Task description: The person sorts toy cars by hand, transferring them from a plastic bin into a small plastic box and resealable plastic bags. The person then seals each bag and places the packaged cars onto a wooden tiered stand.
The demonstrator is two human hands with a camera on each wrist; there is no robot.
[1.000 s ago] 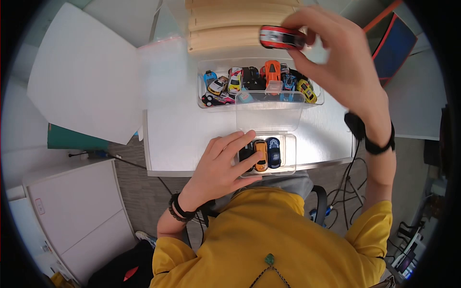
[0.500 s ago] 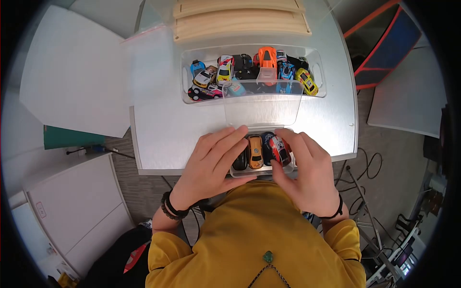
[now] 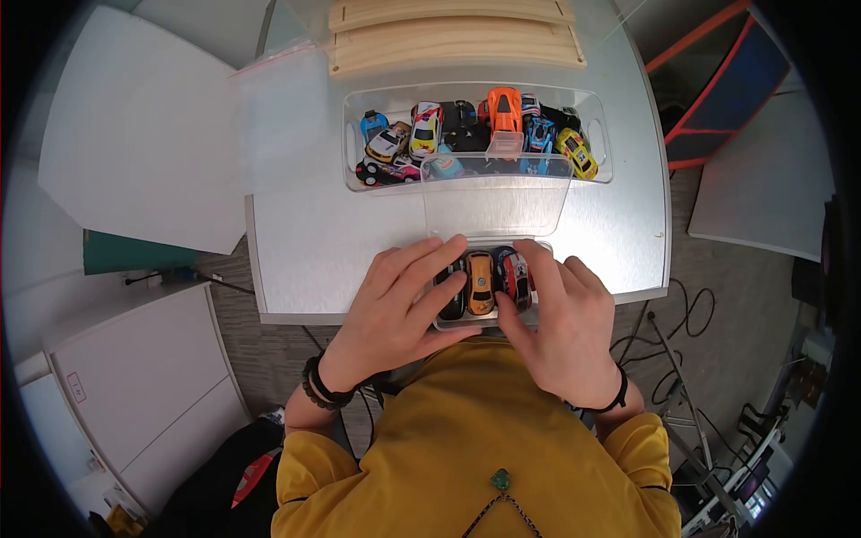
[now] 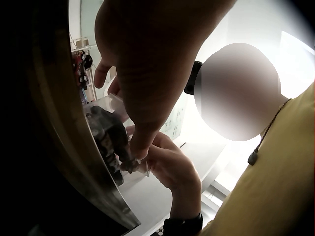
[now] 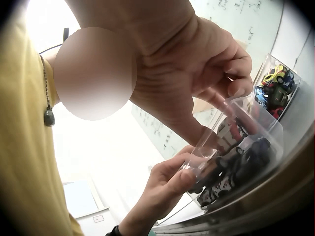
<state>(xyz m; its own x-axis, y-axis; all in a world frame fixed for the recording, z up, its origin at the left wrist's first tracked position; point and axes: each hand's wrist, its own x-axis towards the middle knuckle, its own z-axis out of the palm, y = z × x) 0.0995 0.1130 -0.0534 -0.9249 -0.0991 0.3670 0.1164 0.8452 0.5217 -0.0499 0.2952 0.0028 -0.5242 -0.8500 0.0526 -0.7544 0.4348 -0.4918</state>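
In the head view a small clear plastic box (image 3: 491, 324) stands at the near edge of the table, its clear lid (image 3: 498, 204) swung back. Inside lie a black toy car (image 3: 454, 305), a yellow-orange one (image 3: 481, 282) and, mostly covered, a dark blue one. My right hand (image 3: 567, 325) pinches a red and white toy car (image 3: 515, 276) between thumb and forefinger, low in the box's right part. Around the left side of the box my left hand (image 3: 381, 309) holds it, thumb against the near wall; the right wrist view shows that thumb (image 5: 181, 181) pressed on the plastic.
Behind the lid a larger clear bin (image 3: 603, 134) holds several toy cars, an orange one (image 3: 504, 112) on top. Wooden slats (image 3: 457, 51) lie at the back. A clear plastic bag (image 3: 285, 125) and a large white panel (image 3: 143, 143) are on the left.
My right hand has carried the red and white car from above the larger bin down into the small box, then straightened it beside the yellow-orange car. My left hand stays at the box.
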